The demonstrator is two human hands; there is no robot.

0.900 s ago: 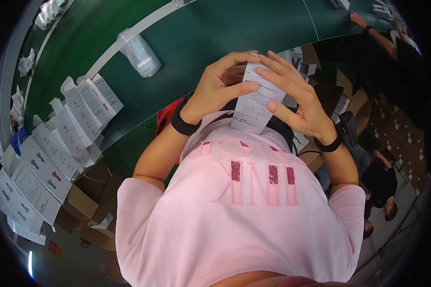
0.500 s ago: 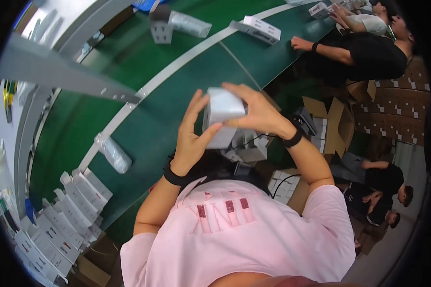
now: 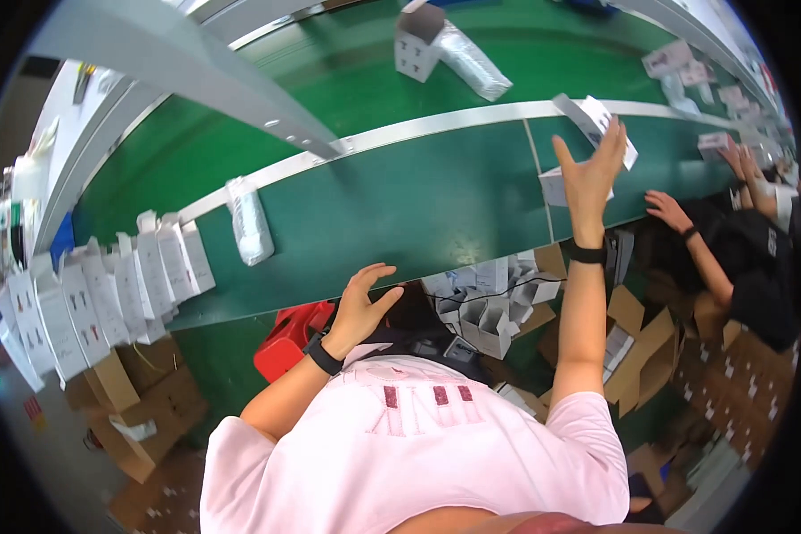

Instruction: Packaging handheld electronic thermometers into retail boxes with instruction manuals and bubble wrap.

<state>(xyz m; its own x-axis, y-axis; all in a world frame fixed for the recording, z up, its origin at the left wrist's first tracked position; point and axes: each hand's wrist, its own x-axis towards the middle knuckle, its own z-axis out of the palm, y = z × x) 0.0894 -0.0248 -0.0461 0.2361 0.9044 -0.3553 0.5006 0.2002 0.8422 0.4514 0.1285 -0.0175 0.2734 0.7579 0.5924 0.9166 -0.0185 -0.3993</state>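
My right hand (image 3: pixel 589 178) reaches out over the green work surface (image 3: pixel 400 205), its fingers spread and raised. Partly behind that hand is a small white box (image 3: pixel 553 188); whether the palm touches it I cannot tell. Just past the fingertips lies another white carton (image 3: pixel 587 120) with a flap standing up. Near the surface's front edge hovers my left hand (image 3: pixel 362 311), fingers curved and apart, holding nothing.
A clear-wrapped roll-shaped packet (image 3: pixel 251 222) lies to the left, beside a row of open white boxes (image 3: pixel 107 289). A grey metal post (image 3: pixel 240 93) slants over the green belt (image 3: pixel 347 89). White cartons (image 3: pixel 489 311) sit below the edge. A co-worker's hand (image 3: pixel 670 212) rests at the right.
Both hands have parted from the white box they held. The right has swung out to the right and away; the left has dropped lower. The view has turned.
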